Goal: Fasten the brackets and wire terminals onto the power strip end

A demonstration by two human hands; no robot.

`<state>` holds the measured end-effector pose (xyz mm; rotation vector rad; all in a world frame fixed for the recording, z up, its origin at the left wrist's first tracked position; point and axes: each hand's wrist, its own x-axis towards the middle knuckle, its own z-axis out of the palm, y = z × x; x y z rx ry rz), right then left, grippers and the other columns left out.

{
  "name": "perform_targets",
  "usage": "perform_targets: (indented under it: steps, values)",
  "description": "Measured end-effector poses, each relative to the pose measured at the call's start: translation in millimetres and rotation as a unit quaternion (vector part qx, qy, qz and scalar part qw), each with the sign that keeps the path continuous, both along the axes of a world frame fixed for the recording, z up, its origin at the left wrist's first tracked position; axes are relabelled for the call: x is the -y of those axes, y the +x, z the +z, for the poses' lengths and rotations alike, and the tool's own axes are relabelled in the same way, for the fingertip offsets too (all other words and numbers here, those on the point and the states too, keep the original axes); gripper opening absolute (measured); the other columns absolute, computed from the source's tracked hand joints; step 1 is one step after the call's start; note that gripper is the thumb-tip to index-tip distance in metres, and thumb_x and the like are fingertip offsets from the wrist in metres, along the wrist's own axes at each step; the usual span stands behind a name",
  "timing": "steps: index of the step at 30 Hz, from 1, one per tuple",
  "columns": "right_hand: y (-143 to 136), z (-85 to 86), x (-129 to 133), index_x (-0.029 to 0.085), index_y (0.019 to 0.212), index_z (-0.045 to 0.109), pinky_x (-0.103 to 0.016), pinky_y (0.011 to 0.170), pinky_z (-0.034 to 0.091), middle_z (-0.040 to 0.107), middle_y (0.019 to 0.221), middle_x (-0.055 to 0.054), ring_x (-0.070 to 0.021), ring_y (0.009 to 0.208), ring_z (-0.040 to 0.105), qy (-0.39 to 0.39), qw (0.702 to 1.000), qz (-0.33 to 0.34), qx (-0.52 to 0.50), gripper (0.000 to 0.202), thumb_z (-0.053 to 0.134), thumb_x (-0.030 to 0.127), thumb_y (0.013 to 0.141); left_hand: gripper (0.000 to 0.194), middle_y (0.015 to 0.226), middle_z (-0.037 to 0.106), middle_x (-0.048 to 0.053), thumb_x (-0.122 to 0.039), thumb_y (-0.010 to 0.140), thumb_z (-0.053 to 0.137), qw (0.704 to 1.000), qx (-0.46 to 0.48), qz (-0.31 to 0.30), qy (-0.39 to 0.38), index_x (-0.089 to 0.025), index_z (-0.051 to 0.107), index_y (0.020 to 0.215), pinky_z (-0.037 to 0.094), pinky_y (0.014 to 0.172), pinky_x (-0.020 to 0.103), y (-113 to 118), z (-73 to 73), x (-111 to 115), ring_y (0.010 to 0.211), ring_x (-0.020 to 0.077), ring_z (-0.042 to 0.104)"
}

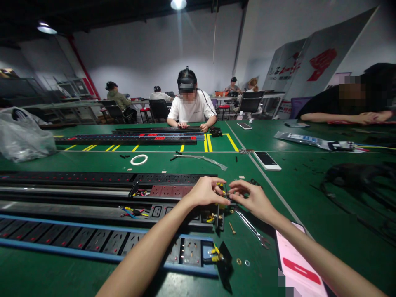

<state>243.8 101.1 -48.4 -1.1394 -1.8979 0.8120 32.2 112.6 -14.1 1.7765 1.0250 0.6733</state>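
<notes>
My left hand [206, 192] is closed, thumb and fingers around a small black end plate at the right end of a black power strip with dark red sockets [170, 191]. Facing it, my right hand [253, 202] pinches something small against the plate, too small to make out. Yellow-sleeved wire ends show between the hands. Nearer me lies another black power strip [185, 220], then a blue-edged power strip [102, 241] with its black end plate [225, 266] hanging off by wires. Beside them lie a spanner [251, 227], a brass-coloured bolt [232, 228] and two washers [239, 261].
A pink-screened phone [297, 260] lies under my right forearm. Farther off are a white phone [267, 161], a white ring [139, 159], a plastic bag [24, 132] and black cables [361, 185]. A co-worker [190, 103] sits opposite behind more strips; another person leans at the right.
</notes>
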Motion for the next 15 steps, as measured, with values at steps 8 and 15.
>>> perform_targets:
  steps: [8,15]
  values:
    - [-16,1.6,14,0.023,0.097,0.065,-0.033,0.075,0.049,0.071,0.092,-0.003,-0.0202,0.082,0.064,0.088,0.993,-0.031,0.067,0.014,0.059,0.026,0.084,0.08,0.081,0.073,0.007,-0.035,0.053,0.089,1.0,-0.001,-0.001,0.006,-0.006,0.065,0.124,0.049,0.072,0.026,0,-2.5,-1,0.072,0.0174,0.066]
    - [-1,12.3,23,0.022,0.094,0.065,-0.032,0.07,0.046,0.069,0.092,-0.005,-0.0199,0.075,0.062,0.085,0.985,-0.08,0.123,0.015,0.054,0.026,0.085,0.084,0.081,0.073,0.006,-0.038,0.052,0.089,1.0,-0.008,0.007,0.001,-0.006,0.064,0.126,0.048,0.072,0.026,0,0.3,0,0.072,0.0172,0.065]
